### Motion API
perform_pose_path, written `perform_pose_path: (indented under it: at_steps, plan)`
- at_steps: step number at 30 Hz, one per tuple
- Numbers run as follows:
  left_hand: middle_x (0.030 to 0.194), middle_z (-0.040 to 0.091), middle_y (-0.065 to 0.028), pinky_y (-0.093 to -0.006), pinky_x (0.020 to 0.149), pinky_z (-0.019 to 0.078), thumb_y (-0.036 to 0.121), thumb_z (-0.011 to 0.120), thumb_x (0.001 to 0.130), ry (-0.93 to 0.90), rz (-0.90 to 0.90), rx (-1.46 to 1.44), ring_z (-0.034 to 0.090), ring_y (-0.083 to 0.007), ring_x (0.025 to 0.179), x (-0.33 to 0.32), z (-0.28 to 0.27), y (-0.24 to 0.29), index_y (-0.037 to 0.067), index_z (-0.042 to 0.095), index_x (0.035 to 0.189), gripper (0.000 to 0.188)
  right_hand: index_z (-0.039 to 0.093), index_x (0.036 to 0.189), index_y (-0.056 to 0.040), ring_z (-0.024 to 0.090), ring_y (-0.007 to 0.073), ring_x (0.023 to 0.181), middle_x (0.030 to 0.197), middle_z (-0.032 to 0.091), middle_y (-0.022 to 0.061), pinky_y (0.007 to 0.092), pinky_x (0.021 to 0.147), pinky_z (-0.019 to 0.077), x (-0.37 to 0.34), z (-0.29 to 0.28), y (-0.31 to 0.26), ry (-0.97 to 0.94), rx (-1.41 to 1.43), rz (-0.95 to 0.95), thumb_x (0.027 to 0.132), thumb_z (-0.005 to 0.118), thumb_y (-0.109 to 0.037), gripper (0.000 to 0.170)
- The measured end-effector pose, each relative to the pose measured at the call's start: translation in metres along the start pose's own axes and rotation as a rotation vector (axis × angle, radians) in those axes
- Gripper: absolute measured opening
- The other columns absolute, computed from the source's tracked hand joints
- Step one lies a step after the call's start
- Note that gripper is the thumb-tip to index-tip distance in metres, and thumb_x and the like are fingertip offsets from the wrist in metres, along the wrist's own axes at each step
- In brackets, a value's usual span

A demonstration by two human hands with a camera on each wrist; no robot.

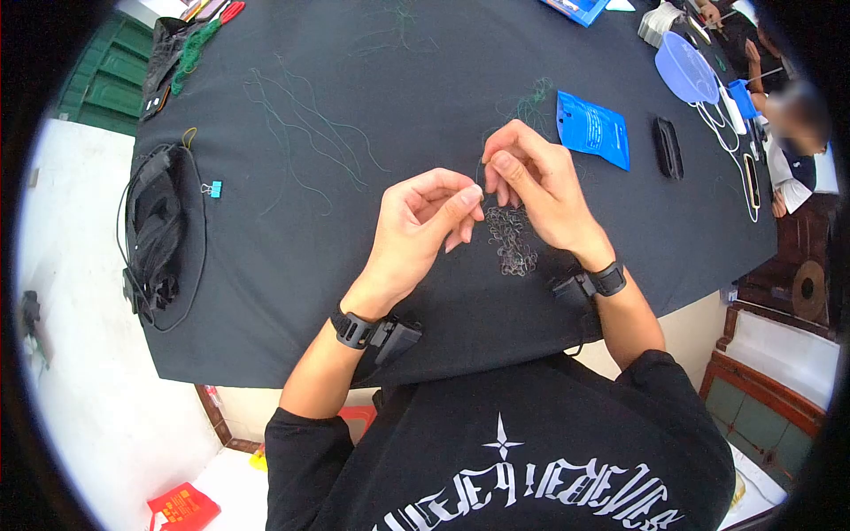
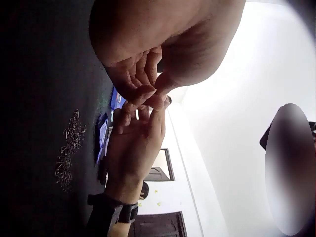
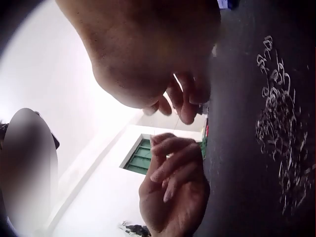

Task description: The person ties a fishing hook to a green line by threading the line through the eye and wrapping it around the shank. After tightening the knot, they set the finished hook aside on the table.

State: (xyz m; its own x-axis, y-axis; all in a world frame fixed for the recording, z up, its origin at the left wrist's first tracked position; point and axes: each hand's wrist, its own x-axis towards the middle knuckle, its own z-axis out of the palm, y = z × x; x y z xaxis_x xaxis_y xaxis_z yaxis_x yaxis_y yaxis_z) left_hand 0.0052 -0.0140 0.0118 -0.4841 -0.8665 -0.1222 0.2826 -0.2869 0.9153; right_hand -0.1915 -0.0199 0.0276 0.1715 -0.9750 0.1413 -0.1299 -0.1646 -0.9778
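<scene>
Above the dark cloth, the left hand [image 1: 423,217] pinches a thin dark thread [image 1: 480,170] between thumb and index finger; any small thing at the fingertips is too small to tell. The right hand [image 1: 542,190] is close beside it, thumb and index finger bent together at the same thread, other fingers curled. Below the hands lies a pile of small metal hooks [image 1: 512,243], also seen in the left wrist view as a pile [image 2: 70,150] and in the right wrist view as hooks [image 3: 281,118].
Loose green threads [image 1: 310,133] lie at left, with more green strands [image 1: 536,102] beyond the right hand. A blue packet [image 1: 593,130], a black case [image 1: 668,149] and a blue basin [image 1: 686,69] stand at right. A black bag [image 1: 164,230] with a cable lies far left. People sit at the right edge.
</scene>
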Motion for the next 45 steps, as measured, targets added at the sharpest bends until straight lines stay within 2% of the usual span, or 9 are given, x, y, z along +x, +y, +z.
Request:
perform_pose_path:
  at_steps: [7, 12, 16, 19, 24, 28, 31, 40, 45]
  plan:
    - [0.083, 0.061, -0.0012, -0.0214, 0.049, 0.0472, 0.015, 0.061, 0.102, 0.028, 0.037, -0.119, 0.055, -0.006, 0.065, 0.002, -0.007, 0.004, 0.002, 0.064, 0.106, 0.014, 0.069, 0.083, -0.0019, 0.041, 0.0054, 0.057, 0.071, 0.051, -0.0009, 0.0254, 0.052, 0.0301, 0.008, -0.05, -0.009, -0.418, -0.315, -0.168, 0.089, 0.075, -0.016, 0.016]
    - [0.084, 0.06, -0.0012, -0.0221, 0.051, 0.049, 0.015, 0.06, 0.103, -0.006, 0.097, -0.149, 0.056, -0.0063, 0.067, 0.005, -0.013, 0.0, 0.001, 0.063, 0.106, 0.014, 0.069, 0.076, -0.0024, 0.046, 0.0111, 0.071, 0.079, 0.055, 0.004, 0.0233, 0.057, 0.0305, 0.008, -0.081, -0.003, -0.345, 0.211, -0.218, 0.085, 0.079, -0.022, 0.024]
    - [0.084, 0.06, -0.0007, -0.0225, 0.053, 0.0491, 0.015, 0.06, 0.103, 0.01, 0.1, -0.169, 0.056, -0.0063, 0.068, 0.007, -0.015, -0.001, 0.001, 0.063, 0.106, 0.015, 0.054, 0.076, -0.0079, 0.031, 0.009, 0.071, 0.084, 0.037, 0.0, 0.0235, 0.059, 0.0288, 0.011, -0.103, 0.007, -0.347, 0.751, -0.192, 0.094, 0.07, -0.03, 0.033]
    - [0.084, 0.059, -0.0001, -0.0225, 0.053, 0.0483, 0.015, 0.061, 0.102, 0.095, 0.097, -0.119, 0.055, -0.006, 0.068, 0.007, -0.015, 0.001, 0.001, 0.063, 0.105, 0.014, 0.053, 0.082, -0.0095, 0.032, 0.0087, 0.072, 0.09, 0.039, 0.0, 0.0226, 0.06, 0.0295, 0.007, -0.109, 0.012, -0.225, 1.174, -0.212, 0.099, 0.065, -0.029, 0.028]
    - [0.082, 0.056, 0.0018, -0.021, 0.055, 0.0437, 0.017, 0.061, 0.102, 0.148, 0.122, -0.094, 0.051, -0.005, 0.066, 0.01, -0.024, 0.002, 0.004, 0.063, 0.103, 0.014, 0.056, 0.084, -0.0123, 0.038, 0.0057, 0.065, 0.091, 0.059, -0.0056, 0.0224, 0.056, 0.0324, 0.011, -0.116, 0.02, -0.206, 1.498, -0.181, 0.101, 0.061, -0.025, 0.021]
    - [0.083, 0.057, 0.001, -0.0211, 0.056, 0.044, 0.017, 0.061, 0.102, 0.187, 0.162, -0.059, 0.052, -0.0056, 0.068, 0.014, -0.036, 0.003, 0.003, 0.064, 0.105, 0.014, 0.062, 0.086, -0.0105, 0.04, 0.0087, 0.068, 0.091, 0.059, -0.0029, 0.0232, 0.057, 0.0351, 0.014, -0.112, 0.018, -0.084, 1.497, -0.174, 0.101, 0.06, -0.024, 0.021]
    - [0.084, 0.059, 0.0003, -0.0216, 0.058, 0.0453, 0.016, 0.061, 0.102, 0.245, 0.179, -0.076, 0.053, -0.0058, 0.07, 0.016, -0.04, 0.001, 0.003, 0.065, 0.107, 0.015, 0.065, 0.09, -0.0095, 0.04, 0.0094, 0.069, 0.093, 0.061, -0.0024, 0.0238, 0.057, 0.0355, 0.015, -0.109, 0.013, 0.181, 1.468, -0.077, 0.101, 0.059, -0.023, 0.019]
    - [0.087, 0.061, -0.0005, -0.0233, 0.061, 0.0487, 0.017, 0.061, 0.102, 0.287, 0.205, -0.057, 0.055, -0.0065, 0.071, 0.018, -0.048, -0.002, 0.003, 0.066, 0.107, 0.016, 0.069, 0.095, -0.0083, 0.05, 0.0114, 0.08, 0.104, 0.064, 0.0017, 0.0251, 0.066, 0.0442, 0.015, -0.11, 0.017, 0.15, 1.572, -0.068, 0.101, 0.06, -0.021, 0.017]
    - [0.108, 0.065, -0.0093, -0.0258, 0.059, 0.0546, 0.017, 0.063, 0.1, 0.196, 0.272, 0.112, 0.057, -0.0068, 0.068, 0.015, -0.031, 0.013, 0.002, 0.067, 0.102, 0.016, 0.07, 0.097, -0.0064, 0.057, 0.0147, 0.096, 0.117, 0.062, 0.0072, 0.0301, 0.083, 0.0484, 0.014, -0.089, -0.002, 0.234, 1.304, 0.012, 0.1, 0.061, -0.02, 0.016]
